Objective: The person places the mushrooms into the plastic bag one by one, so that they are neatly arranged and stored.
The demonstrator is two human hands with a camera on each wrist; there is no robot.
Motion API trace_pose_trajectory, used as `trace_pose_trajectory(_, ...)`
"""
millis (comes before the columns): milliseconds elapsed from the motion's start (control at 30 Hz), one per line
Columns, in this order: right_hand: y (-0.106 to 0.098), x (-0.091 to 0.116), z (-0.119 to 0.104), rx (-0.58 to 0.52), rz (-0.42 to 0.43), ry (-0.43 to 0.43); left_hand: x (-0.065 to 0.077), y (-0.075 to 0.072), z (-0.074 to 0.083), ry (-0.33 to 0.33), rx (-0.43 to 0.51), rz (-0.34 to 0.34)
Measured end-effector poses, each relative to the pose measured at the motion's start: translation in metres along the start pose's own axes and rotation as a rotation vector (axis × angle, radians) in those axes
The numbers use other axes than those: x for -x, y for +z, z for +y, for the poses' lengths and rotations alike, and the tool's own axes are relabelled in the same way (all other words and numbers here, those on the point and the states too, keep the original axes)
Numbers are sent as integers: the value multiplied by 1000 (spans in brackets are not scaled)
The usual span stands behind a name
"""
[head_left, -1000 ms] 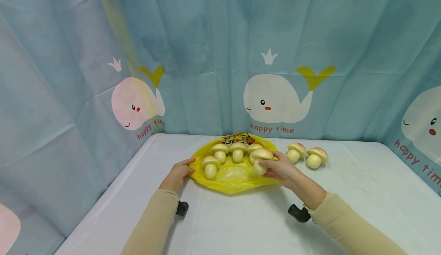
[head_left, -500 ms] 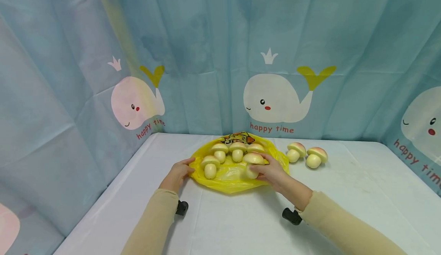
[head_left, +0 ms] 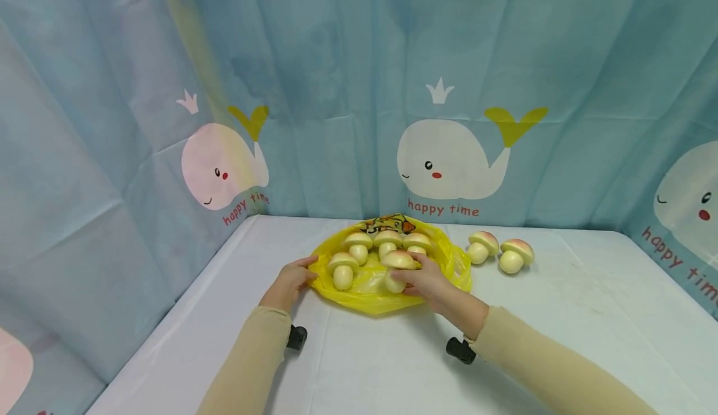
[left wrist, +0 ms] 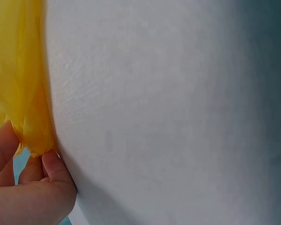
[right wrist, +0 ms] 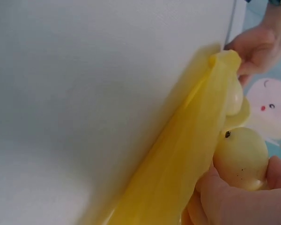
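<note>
A yellow plastic bag (head_left: 374, 305) lies spread on the table, with several toy mushrooms (head_left: 343, 271) standing in it, cream-coloured with pinkish caps. My left hand (head_left: 290, 285) pinches the bag's left edge; the left wrist view shows the thumb and fingers (left wrist: 56, 168) at the gathered yellow plastic (left wrist: 25, 89). Over the bag's front part, my right hand (head_left: 429, 281) holds another toy mushroom (head_left: 396, 262) by the stem, cap upward. In the right wrist view, the round stem end of that mushroom (right wrist: 241, 157) shows between thumb and fingers, beside the bag's raised side (right wrist: 173, 154).
Two more toy mushrooms (head_left: 481, 248) stand on the white table (head_left: 359, 365) to the right of the bag. Behind the table hangs a blue curtain (head_left: 336, 91) printed with whales. A black wrist mount (head_left: 461, 350) sits under the right forearm.
My right hand has moved left with its mushroom, from the bag's right side toward its front middle. The bag's right edge has come into view. My left hand has stayed in place.
</note>
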State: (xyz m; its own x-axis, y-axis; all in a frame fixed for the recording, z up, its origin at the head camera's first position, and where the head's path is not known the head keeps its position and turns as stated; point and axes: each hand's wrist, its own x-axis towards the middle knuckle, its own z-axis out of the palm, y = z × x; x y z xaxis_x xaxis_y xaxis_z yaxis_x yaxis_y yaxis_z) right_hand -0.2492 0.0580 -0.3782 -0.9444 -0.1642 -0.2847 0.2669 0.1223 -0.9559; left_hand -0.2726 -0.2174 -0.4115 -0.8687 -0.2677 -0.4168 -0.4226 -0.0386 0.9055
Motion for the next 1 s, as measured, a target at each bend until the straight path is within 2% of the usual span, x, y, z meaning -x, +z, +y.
trace_pose_trajectory(400, 16, -11, 4, 11, 15, 3, -2, 4, 3, -18, -5, 15)
trace_pose_trajectory(767, 29, -19, 6, 91, 34, 20, 2, 3, 3, -14, 3, 11)
trace_pose_trajectory(1000, 37, -23, 7, 132, 68, 52, -3, 1, 0, -16, 2, 4)
